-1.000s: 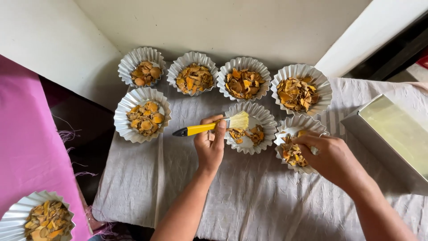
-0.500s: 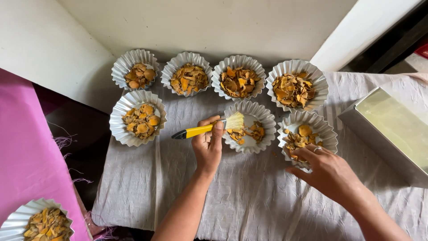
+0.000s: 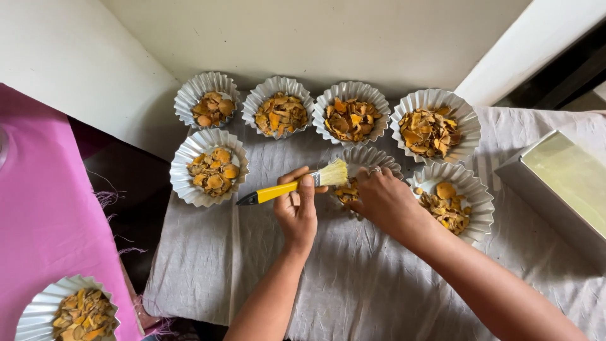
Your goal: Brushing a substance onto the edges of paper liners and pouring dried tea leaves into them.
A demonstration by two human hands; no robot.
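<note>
at the far left a fluted silver foil cup of dried orange-yellow slices (image 3: 66,314) sits apart on a pink cloth (image 3: 44,215). six more such filled foil cups (image 3: 213,165) stand in two rows on the creased grey cloth over the counter (image 3: 353,284), close enough to reach. the left hand (image 3: 298,211) has its fingers closed round a yellow-handled pastry brush (image 3: 291,187), bristles aimed at the centre foil cup (image 3: 369,165). the right hand (image 3: 388,202) curls over that cup, seemingly steadying it; whether it grips it cannot be told. a pale metal tray (image 3: 562,183) lies rightmost.
</note>
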